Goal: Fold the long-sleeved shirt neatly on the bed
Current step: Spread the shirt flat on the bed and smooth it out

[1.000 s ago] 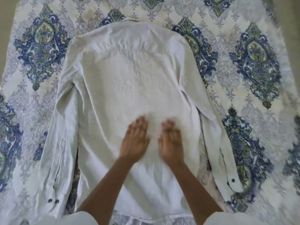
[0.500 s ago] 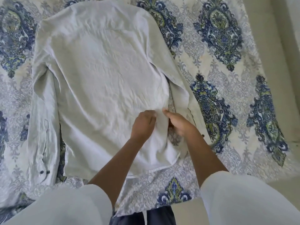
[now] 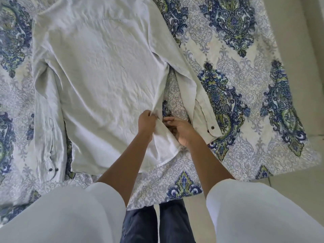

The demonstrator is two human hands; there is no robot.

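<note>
Pinching the shirt [image 3: 105, 71] side seam with my left hand [image 3: 146, 121], right hand [image 3: 181, 130] half-curled beside it, I risked dragging wrinkles across.

The shirt [image 3: 105, 67] lies flat on the bed [image 3: 245, 85], a sleeve along each side. Both hands meet at its right side seam, left hand [image 3: 146, 121] beside right hand [image 3: 180, 130].
</note>
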